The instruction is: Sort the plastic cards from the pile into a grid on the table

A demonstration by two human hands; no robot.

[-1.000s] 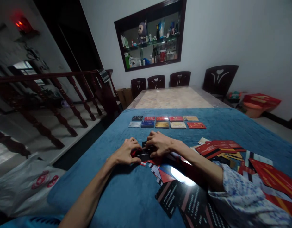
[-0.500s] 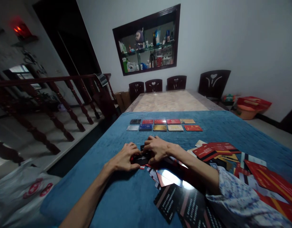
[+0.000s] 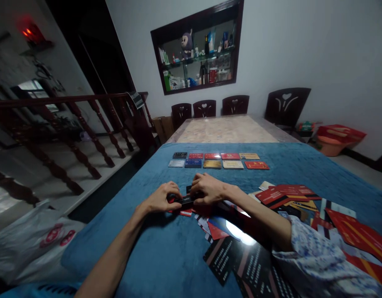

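Head view: left hand [image 3: 163, 198] and right hand [image 3: 210, 189] keep a narrow grip on opposite ends of a black rectangular card with white print [image 3: 186, 200], over blue plush cloth [image 3: 153, 256], below two rows of multicoloured rectangular cards [image 3: 212, 164].

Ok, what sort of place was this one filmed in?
Probably a home's dining area: a long table partly covered by a blue cloth, dark chairs around its far part, and a wall niche with shelves holding a plush toy and household items.
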